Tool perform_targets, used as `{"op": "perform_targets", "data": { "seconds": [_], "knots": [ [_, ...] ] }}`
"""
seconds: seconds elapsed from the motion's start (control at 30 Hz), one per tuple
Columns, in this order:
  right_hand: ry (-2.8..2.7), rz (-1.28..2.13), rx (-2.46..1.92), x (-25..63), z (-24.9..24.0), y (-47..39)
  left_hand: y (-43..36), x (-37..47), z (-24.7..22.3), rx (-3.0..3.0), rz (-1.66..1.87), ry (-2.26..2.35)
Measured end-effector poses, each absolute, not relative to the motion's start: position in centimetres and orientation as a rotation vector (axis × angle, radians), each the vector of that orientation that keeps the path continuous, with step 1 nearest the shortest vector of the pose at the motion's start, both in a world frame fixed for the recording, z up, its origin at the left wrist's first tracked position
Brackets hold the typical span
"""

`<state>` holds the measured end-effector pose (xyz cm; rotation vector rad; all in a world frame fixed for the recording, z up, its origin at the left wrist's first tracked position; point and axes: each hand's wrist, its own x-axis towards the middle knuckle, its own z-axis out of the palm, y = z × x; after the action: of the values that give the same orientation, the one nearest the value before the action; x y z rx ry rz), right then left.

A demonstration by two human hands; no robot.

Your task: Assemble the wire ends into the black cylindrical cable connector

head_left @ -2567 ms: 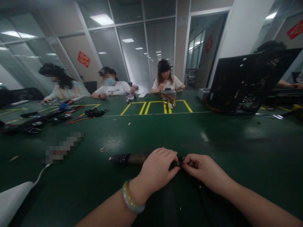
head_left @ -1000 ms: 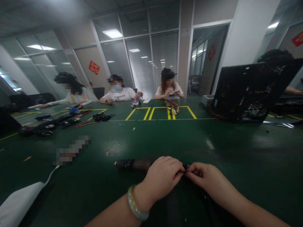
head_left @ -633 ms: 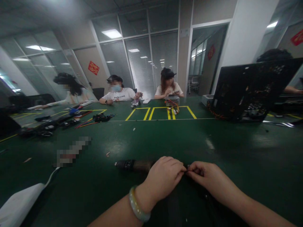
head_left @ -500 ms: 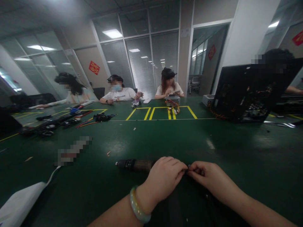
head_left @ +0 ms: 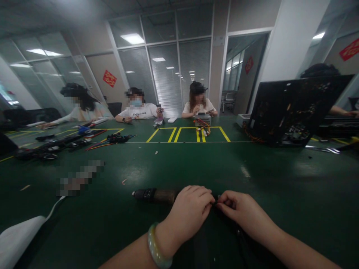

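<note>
Tool (head_left: 162,196) on table (head_left: 179,164), cables (head_left: 119,138) left; casing (head_left: 297,102) right

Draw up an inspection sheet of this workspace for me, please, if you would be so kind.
Surface: green table, yellow tape marks toward its far side.
Things in hand: dark cylindrical tool lying sideways; small dark piece between the hands, too hidden to identify.
Clutter: small scraps on the table; white object at lower left.
Hands: left hand over the tool; right hand apparently pinching the small dark piece.
Cables: white cord at left; dark cable bundle farther back; coloured wires by the grey box.
Surroundings: co-workers opposite; black case at right.
</note>
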<state>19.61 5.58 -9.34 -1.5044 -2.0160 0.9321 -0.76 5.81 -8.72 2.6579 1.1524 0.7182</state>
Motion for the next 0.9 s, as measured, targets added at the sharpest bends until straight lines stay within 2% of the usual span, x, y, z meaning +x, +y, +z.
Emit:
{"op": "perform_targets", "data": {
  "seconds": [0.17,0.9],
  "knots": [
    [-1.999,0.948,-1.5,19.6,-9.46,5.56,5.73,-0.79,-8.48,2.615,0.7,1.262],
    [-2.004,0.951,-1.497,19.75,-9.6,5.59,5.77,-0.81,-8.13,2.656,0.698,1.185]
  ]
}}
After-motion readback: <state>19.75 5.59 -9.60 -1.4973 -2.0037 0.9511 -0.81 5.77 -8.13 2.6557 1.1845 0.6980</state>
